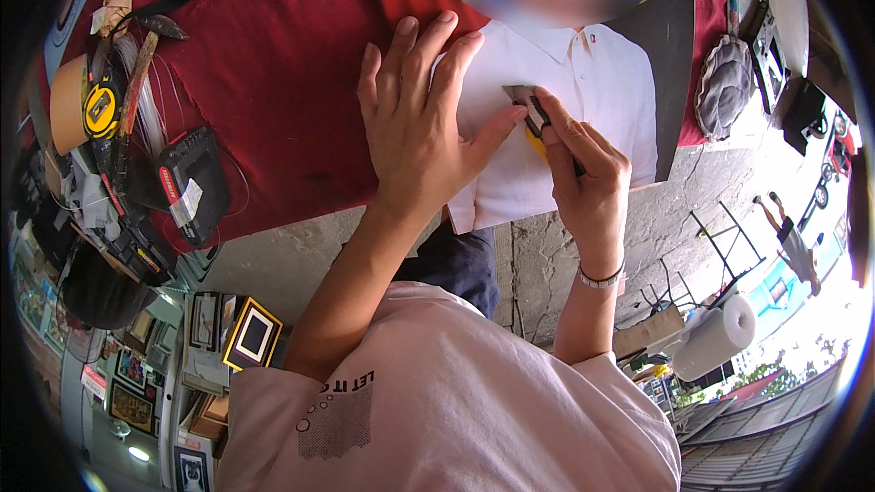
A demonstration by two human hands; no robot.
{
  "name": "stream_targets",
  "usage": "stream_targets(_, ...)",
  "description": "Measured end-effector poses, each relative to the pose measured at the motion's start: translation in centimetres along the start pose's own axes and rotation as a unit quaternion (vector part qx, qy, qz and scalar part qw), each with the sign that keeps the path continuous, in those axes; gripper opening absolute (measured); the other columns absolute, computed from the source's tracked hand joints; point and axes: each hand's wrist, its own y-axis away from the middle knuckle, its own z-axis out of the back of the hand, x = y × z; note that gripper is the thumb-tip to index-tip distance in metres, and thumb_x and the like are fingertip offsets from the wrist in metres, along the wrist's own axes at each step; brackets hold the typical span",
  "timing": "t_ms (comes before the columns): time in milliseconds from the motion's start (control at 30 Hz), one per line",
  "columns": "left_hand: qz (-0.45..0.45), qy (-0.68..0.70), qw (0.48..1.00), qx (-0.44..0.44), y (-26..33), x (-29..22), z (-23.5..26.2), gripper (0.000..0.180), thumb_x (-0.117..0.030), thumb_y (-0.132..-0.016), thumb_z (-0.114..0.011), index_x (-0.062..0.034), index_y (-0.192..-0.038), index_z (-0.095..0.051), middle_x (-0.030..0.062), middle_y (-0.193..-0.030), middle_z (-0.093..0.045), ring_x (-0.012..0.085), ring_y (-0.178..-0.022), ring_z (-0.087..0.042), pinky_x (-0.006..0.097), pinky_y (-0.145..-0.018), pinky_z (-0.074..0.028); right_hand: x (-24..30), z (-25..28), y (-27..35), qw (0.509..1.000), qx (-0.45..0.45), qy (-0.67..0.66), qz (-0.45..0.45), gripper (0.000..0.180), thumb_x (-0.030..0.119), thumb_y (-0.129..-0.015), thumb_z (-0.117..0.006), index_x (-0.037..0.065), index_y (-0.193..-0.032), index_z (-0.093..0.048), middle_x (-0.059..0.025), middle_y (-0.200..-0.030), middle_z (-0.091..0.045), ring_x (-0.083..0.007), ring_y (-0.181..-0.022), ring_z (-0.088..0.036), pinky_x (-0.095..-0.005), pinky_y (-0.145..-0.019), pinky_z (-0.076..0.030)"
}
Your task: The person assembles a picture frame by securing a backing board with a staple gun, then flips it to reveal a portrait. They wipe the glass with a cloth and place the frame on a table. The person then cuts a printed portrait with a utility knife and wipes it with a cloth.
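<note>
A printed portrait poster (510, 128) lies on a dark red cloth (273, 55), showing a person in a white polo shirt. My left hand (424, 118) is flat with fingers spread, over the poster's left edge and the cloth beside it. Gripped in my right hand (588, 159) is a black and yellow utility knife (538, 118), its blade out over the white shirt area and pointing to the upper left. The tip of my left thumb is close by the knife; I cannot tell whether they touch. My right fingers partly cover the handle.
At the cloth's left end sit a yellow and black tape measure (102, 109), a brown tape roll (68, 105) and a black and red case (191, 187). A grey round cushion-like thing (725, 87) is at right. Picture frames (253, 335) stand lower left. A person (796, 241) is far right.
</note>
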Motion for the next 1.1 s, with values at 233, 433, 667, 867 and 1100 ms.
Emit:
stream_targets(233, 0.002, 0.000, 1.000, 0.000, -0.07, -0.06, 0.05, 0.069, -0.057, -0.081, -0.072, -0.0125, -0.132, -0.059, 0.0056, -0.141, -0.052, 0.0314, -0.136, -0.045, 0.058, -0.113, -0.027, 0.10, 0.01, -0.01, 1.000, -0.002, 0.001, -0.009, 0.037, 0.005, -0.093, -0.068, 0.014, -0.128, -0.070, -0.0073, -0.067, -0.058, -0.0115, -0.054, -0.047, -0.0292, -0.052, -0.042)
stream_targets(433, 0.002, 0.004, 1.000, -0.007, 0.03, 0.00, -0.06, 0.069, -0.057, -0.081, -0.072, -0.0126, -0.132, -0.059, 0.0054, -0.141, -0.052, 0.0308, -0.136, -0.044, 0.057, -0.113, -0.027, 0.11, 0.04, -0.10, 1.000, 0.001, 0.007, 0.003, 0.037, 0.005, -0.093, -0.067, 0.013, -0.129, -0.070, -0.0084, -0.068, -0.059, -0.0123, -0.054, -0.047, -0.0297, -0.052, -0.043)
stream_targets(667, 0.003, 0.001, 1.000, -0.004, -0.04, -0.06, -0.07, 0.069, -0.059, -0.081, -0.072, -0.0128, -0.131, -0.059, 0.0049, -0.141, -0.052, 0.0305, -0.136, -0.044, 0.057, -0.113, -0.027, 0.09, 0.09, -0.02, 1.000, 0.003, 0.008, 0.000, 0.036, 0.005, -0.093, -0.067, 0.012, -0.129, -0.069, -0.0093, -0.069, -0.061, -0.0128, -0.054, -0.047, -0.0302, -0.052, -0.043)
stream_targets(867, 0.003, -0.001, 1.000, -0.006, 0.06, 0.03, -0.14, 0.069, -0.059, -0.082, -0.071, -0.0129, -0.131, -0.060, 0.0050, -0.141, -0.052, 0.0303, -0.137, -0.044, 0.057, -0.114, -0.027, 0.50, 0.23, -0.14, 1.000, 0.010, -0.003, -0.018, 0.037, 0.004, -0.093, -0.067, 0.013, -0.129, -0.069, -0.0093, -0.069, -0.060, -0.0131, -0.055, -0.047, -0.0301, -0.052, -0.043)
stream_targets(1100, 0.005, 0.001, 1.000, -0.001, -0.03, -0.13, 0.04, 0.068, -0.058, -0.082, -0.072, -0.0126, -0.131, -0.059, 0.0051, -0.141, -0.052, 0.0302, -0.137, -0.044, 0.057, -0.114, -0.027, -0.06, 0.03, 0.02, 1.000, 0.001, 0.005, -0.001, 0.038, 0.003, -0.092, -0.067, 0.013, -0.129, -0.069, -0.0089, -0.069, -0.060, -0.0131, -0.054, -0.046, -0.0301, -0.052, -0.043)
